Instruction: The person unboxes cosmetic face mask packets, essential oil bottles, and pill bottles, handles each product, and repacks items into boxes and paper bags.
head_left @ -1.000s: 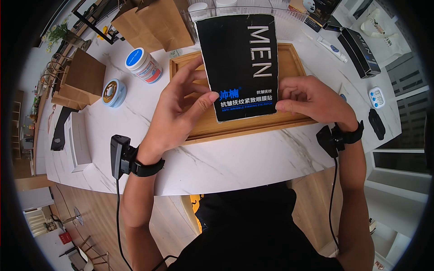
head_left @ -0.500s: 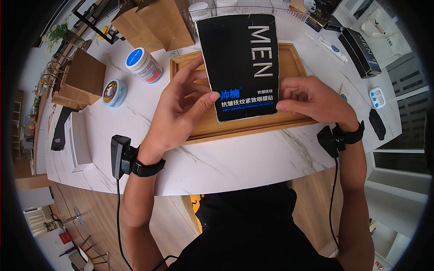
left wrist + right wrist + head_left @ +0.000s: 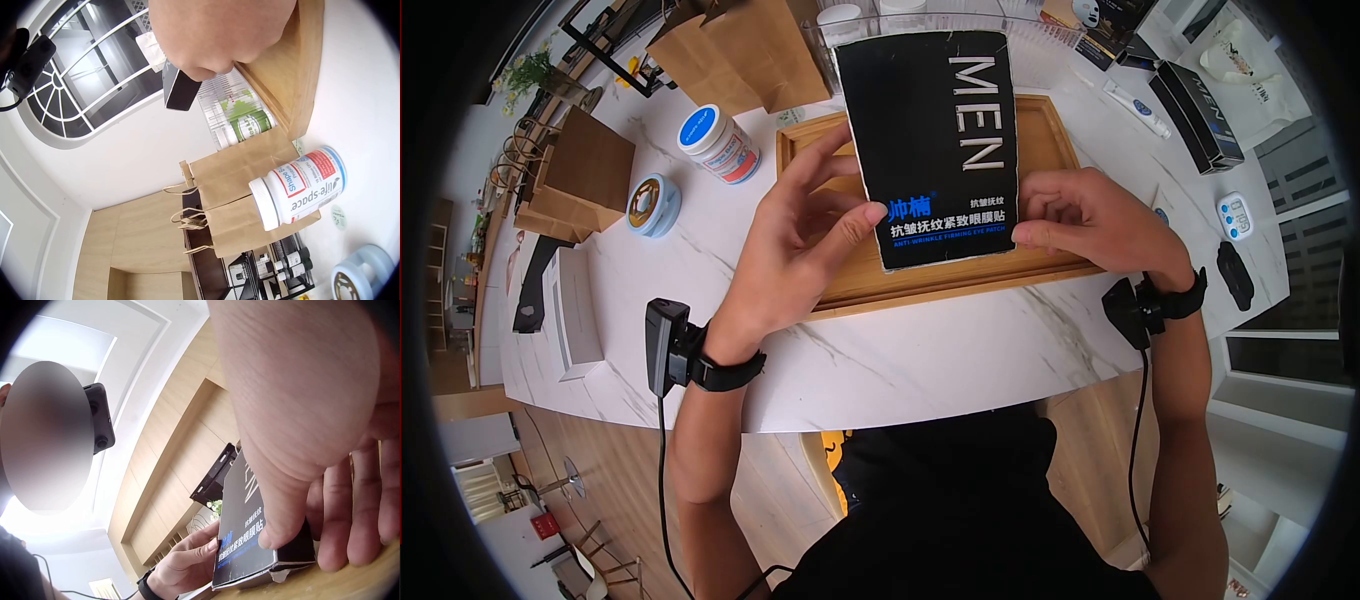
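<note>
A black eye patch box [image 3: 925, 130] with worn white edges and "MEN" in silver stands tilted over the wooden tray [image 3: 960, 289]. At its left edge my left hand [image 3: 785, 240] holds it, thumb on the front face and fingers reaching behind. My right hand [image 3: 1100, 220] grips the lower right edge, its thumb at the front corner. Seen from the right wrist, the right thumb presses the printed face of the box [image 3: 240, 506], close over the tray. The left wrist view shows just a dark corner of the box [image 3: 180, 87] beyond the left hand.
Left of the tray stand a white supplement jar [image 3: 720, 148] and a light blue round container [image 3: 652, 207]. Brown paper bags [image 3: 740, 60] are behind them. To the right lie a white tube [image 3: 1135, 108], a black "MEN" box [image 3: 1197, 118] and a white timer [image 3: 1233, 216].
</note>
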Motion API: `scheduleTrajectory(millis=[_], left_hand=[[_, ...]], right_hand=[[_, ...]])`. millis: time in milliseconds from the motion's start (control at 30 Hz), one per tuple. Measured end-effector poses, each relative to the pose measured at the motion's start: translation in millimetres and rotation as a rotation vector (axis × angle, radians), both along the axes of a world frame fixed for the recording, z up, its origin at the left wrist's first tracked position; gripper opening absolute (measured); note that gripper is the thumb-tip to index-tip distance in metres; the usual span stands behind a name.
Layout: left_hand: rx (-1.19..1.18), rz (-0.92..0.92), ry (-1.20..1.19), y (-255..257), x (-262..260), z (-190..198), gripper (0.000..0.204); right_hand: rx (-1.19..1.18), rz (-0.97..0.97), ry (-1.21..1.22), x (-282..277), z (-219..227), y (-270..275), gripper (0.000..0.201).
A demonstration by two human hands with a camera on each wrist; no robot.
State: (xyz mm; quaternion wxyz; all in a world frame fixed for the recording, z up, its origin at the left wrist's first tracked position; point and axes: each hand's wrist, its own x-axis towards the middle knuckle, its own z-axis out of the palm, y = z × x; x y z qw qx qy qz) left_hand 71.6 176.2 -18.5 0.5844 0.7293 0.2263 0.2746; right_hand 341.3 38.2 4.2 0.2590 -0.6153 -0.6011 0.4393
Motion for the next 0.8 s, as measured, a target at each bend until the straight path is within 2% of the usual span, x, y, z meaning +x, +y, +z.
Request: scheduleTrajectory(millis=[800], left_hand=[[0.023,-0.009,0.009,1.5,-0.5,-1.5,0.068]], right_hand=[[-0.019,-0.010,-0.001,-0.5,2.1,0.0,0.023]])
